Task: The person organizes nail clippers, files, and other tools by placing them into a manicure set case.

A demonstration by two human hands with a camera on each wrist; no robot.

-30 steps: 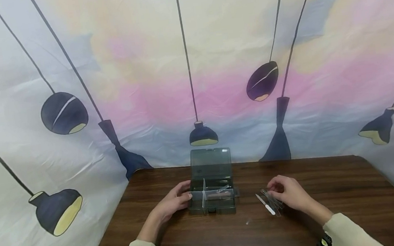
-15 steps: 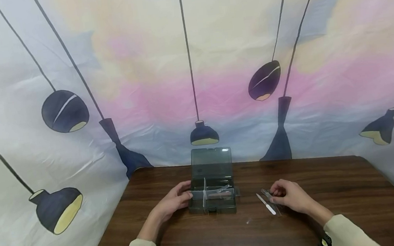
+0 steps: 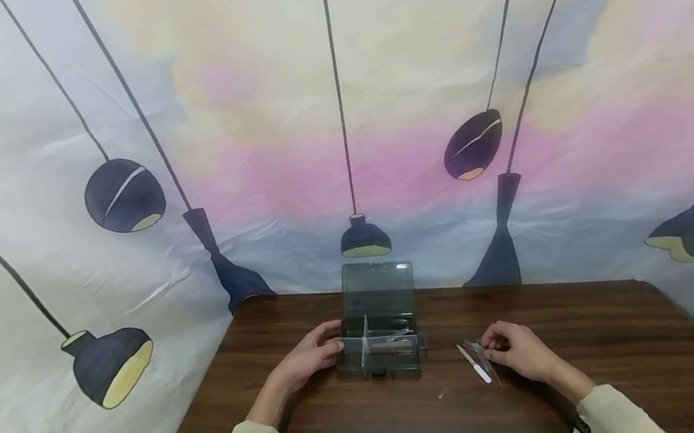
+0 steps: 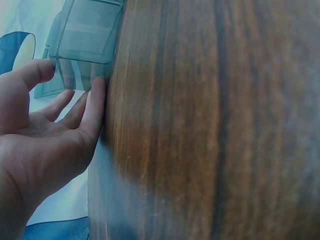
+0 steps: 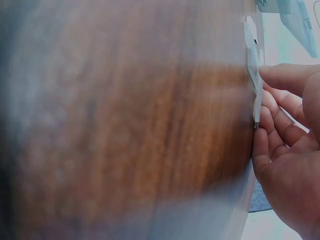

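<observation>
On the table stands a translucent grey-green plastic box with its lid raised. My left hand holds the box by its left side; in the left wrist view the thumb is at the upper edge and the fingers lie against the wall. To the right of the box my right hand pinches a thin clear-and-silver piece close over the table; cannot tell its kind. A slim white-handled file lies right beside it. In the right wrist view, the fingertips overlap a pale flat strip.
Dividers split the box into compartments. A small silver tool lies in the right one. A tiny clear scrap lies on the brown wooden table. A cloth backdrop with printed lamps hangs behind the table's far edge.
The right fingers have closed on the thin pieces beside the file and the right hand has shifted slightly. The left hand stays at the box. The head view has tilted a little.
</observation>
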